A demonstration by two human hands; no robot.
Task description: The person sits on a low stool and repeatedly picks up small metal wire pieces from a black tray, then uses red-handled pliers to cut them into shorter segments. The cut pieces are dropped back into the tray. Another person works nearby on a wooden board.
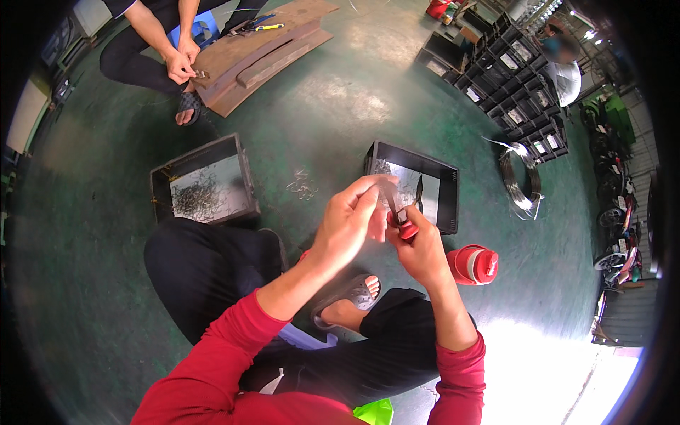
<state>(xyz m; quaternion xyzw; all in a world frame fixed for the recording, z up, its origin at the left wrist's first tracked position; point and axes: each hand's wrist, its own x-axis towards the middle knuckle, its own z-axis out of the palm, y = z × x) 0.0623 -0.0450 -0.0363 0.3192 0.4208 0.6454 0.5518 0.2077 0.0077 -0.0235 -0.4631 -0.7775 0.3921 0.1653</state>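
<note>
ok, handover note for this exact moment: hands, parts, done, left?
Right hand: gripping red-handled pliers, tips up.
Left hand: fingertips pinched at the plier tips on a small piece, too small to identify.
Left tray: pile of bent wire pieces. Right tray: some wire pieces. A few loose pieces on the floor between them. Wire coil on the floor to the right.
Done versus left: cannot tell which tray holds finished pieces.
</note>
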